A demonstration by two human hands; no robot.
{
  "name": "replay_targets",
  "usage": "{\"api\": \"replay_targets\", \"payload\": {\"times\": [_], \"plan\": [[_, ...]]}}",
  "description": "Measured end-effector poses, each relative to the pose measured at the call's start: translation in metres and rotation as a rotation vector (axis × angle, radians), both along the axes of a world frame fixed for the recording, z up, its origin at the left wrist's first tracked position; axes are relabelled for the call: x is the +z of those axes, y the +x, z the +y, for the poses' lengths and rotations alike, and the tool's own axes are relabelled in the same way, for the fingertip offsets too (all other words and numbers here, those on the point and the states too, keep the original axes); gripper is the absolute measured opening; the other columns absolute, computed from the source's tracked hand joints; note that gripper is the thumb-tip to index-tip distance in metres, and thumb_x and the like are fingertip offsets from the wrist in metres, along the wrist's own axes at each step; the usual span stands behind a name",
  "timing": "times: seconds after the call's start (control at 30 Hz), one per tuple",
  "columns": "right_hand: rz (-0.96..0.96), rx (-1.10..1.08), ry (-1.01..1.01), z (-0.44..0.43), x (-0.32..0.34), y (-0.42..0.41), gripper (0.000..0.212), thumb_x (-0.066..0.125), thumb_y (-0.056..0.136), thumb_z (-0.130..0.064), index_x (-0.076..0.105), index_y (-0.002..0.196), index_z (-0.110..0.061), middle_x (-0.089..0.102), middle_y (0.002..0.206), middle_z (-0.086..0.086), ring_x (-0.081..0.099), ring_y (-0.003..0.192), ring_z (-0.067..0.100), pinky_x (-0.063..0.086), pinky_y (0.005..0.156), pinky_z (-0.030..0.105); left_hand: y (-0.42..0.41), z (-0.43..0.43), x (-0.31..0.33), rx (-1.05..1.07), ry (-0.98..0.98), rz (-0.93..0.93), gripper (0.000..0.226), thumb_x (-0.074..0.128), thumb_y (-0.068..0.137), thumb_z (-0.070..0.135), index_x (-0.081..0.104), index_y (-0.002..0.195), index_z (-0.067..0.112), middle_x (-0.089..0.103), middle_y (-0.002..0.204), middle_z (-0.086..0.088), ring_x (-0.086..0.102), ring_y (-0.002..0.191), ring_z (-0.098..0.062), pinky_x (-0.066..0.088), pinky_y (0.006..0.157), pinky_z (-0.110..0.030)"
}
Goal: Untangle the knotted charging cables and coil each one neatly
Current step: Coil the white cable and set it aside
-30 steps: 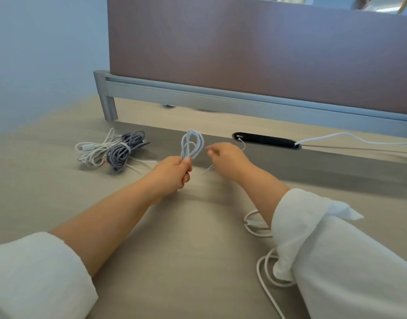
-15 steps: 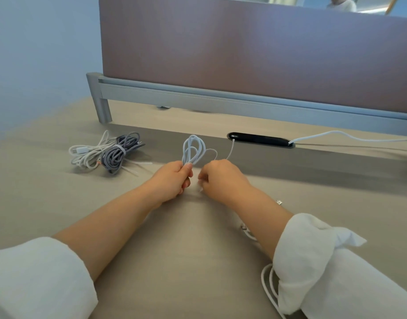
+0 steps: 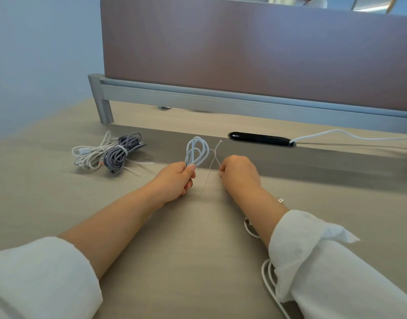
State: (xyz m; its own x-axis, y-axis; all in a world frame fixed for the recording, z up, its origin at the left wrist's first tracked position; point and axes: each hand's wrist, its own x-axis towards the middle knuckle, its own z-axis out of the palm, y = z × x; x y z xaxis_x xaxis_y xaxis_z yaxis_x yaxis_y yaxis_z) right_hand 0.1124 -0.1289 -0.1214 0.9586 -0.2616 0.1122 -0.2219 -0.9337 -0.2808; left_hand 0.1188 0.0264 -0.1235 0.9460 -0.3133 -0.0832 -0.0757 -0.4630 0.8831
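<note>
My left hand (image 3: 177,178) grips the base of a small coil of pale blue cable (image 3: 196,150), whose loops stand up above my fist. A thin white tie (image 3: 212,164) crosses beside the coil, and my right hand (image 3: 240,172) pinches one strand of it. The tie's other end trails down onto the table between my hands. To the left lie a coiled white cable (image 3: 90,153) and a coiled grey braided cable (image 3: 122,151), touching each other. Another white cable (image 3: 270,282) lies loose under my right sleeve, mostly hidden.
The tan table (image 3: 186,249) runs back to a brown divider panel on a grey metal rail (image 3: 220,101). A black cable slot (image 3: 262,139) in the table has a white cord (image 3: 349,134) leading out to the right. A small connector (image 3: 280,199) lies by my right wrist.
My right hand drew back toward me and then shifted right, pulling the thin tie out beside the coil. The coil stays upright in my left hand.
</note>
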Motion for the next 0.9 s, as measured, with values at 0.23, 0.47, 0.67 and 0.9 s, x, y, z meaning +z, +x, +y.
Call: {"api": "replay_targets", "payload": {"times": [0.23, 0.47, 0.67, 0.9], "plan": [[0.163, -0.132, 0.113, -0.005, 0.000, -0.001, 0.022, 0.051, 0.092, -0.012, 0.057, 0.112, -0.004, 0.056, 0.121, 0.016, 0.055, 0.107, 0.032, 0.039, 0.075, 0.030, -0.003, -0.002, -0.001, -0.039, -0.011, -0.039, 0.031, 0.033, 0.100, 0.028, 0.047, 0.075, 0.017, 0.046, 0.059, 0.002, 0.038, 0.048, -0.012, 0.032, 0.040, -0.010], [0.016, -0.140, 0.197, -0.002, 0.007, -0.004, 0.020, 0.039, 0.095, -0.007, 0.045, 0.114, -0.005, 0.055, 0.116, 0.013, 0.053, 0.107, 0.033, 0.041, 0.081, 0.038, -0.007, -0.003, -0.003, -0.065, -0.082, -0.064, 0.030, 0.033, 0.100, 0.027, 0.047, 0.075, 0.017, 0.046, 0.058, 0.003, 0.038, 0.045, -0.009, 0.032, 0.044, -0.013], [-0.178, 0.046, 0.521, 0.006, 0.014, -0.009, 0.019, 0.033, 0.099, -0.021, 0.050, 0.093, -0.013, 0.056, 0.088, 0.005, 0.050, 0.081, 0.022, 0.037, 0.068, 0.030, -0.019, -0.005, 0.011, -0.129, -0.354, -0.011, 0.032, 0.028, 0.101, 0.026, 0.048, 0.080, 0.013, 0.039, 0.057, 0.001, 0.034, 0.044, -0.005, 0.028, 0.044, -0.012], [-0.118, 0.171, 0.615, 0.010, 0.020, -0.021, 0.021, 0.051, 0.094, -0.022, 0.067, 0.081, -0.017, 0.056, 0.065, -0.008, 0.049, 0.061, 0.007, 0.037, 0.056, 0.021, -0.028, 0.003, 0.015, -0.278, -0.332, -0.014, 0.030, 0.026, 0.101, 0.026, 0.049, 0.086, 0.014, 0.041, 0.054, 0.006, 0.035, 0.046, -0.006, 0.030, 0.046, -0.012]]}}
